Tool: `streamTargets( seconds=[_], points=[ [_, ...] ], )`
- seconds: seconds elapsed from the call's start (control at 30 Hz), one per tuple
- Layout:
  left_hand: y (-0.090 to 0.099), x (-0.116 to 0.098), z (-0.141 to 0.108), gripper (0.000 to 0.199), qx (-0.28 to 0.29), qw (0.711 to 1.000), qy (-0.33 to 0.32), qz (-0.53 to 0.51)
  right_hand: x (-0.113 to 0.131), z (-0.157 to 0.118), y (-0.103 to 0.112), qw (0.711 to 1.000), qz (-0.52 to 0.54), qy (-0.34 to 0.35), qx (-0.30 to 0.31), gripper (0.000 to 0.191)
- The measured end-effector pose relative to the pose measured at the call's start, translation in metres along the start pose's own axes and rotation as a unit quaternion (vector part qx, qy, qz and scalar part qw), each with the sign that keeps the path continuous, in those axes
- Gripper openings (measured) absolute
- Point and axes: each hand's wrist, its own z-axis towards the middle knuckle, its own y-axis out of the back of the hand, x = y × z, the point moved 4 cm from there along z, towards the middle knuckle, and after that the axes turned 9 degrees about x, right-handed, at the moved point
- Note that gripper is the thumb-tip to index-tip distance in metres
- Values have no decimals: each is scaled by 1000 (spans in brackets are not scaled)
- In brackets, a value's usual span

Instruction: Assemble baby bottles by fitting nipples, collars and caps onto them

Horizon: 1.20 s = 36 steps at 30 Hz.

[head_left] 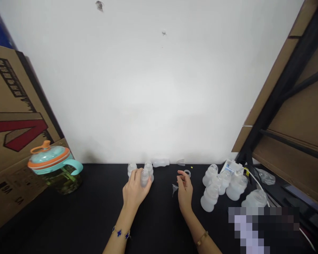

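Note:
My left hand point(135, 188) is closed around a small translucent baby bottle point(145, 177) with a clear domed top. Two similar bottles stand just behind it, one to the left point(131, 168) and one to the right point(148, 165), both partly hidden by the hand and the held bottle. My right hand point(184, 192) hovers over the black table, its fingers curved and apart, with nothing visible in them. Close to its fingertips lies a clear ring point(187, 173). Left of that hand is a small clear funnel-shaped piece point(174, 189).
By the wall lie a frosted bottle point(161, 162) and a clear cap point(181, 162). Several capped bottles point(210, 197) crowd the right, near a white box point(231, 166) with a cable. A lidded jug point(57, 169) stands at left beside a cardboard box point(10, 141).

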Motion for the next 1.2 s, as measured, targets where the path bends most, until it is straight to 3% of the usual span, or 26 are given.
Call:
streamTargets(
  seconds=[0.17,0.37,0.47,0.53,0.67,0.73,0.8,0.87,0.97,1.1,1.2],
  points=[
    [-4,-1,1,36,92,995,29,17,-3,0,-4,999,-27,22,20,30],
    [-1,-2,0,42,92,995,40,16,-2,0,-6,998,-42,40,25,27],
    [2,1,1,47,46,998,37,13,-4,-1,-7,997,-45,55,30,26],
    [8,3,3,49,-13,1000,22,1,-6,-1,-8,995,-52,69,40,25],
    [34,-4,-1,50,-163,984,-52,-46,-10,-3,-15,990,-77,94,77,23],
    [47,-18,-12,48,-199,972,-105,-72,-10,-4,-18,986,-89,105,94,23],
    [53,-37,-25,45,-191,962,-172,-90,-10,-6,-21,982,-98,115,109,24],
    [54,-51,-34,45,-168,964,-186,-89,-10,-7,-23,979,-109,122,123,24],
    [49,-55,-37,48,-145,977,-144,-61,-9,-8,-25,975,-122,128,133,23],
    [39,-35,-23,68,-91,992,-19,-84,-9,-8,-25,974,-129,127,138,23],
    [30,-22,-17,70,-44,993,-2,-106,-9,-8,-26,972,-135,129,142,23]
  ],
)
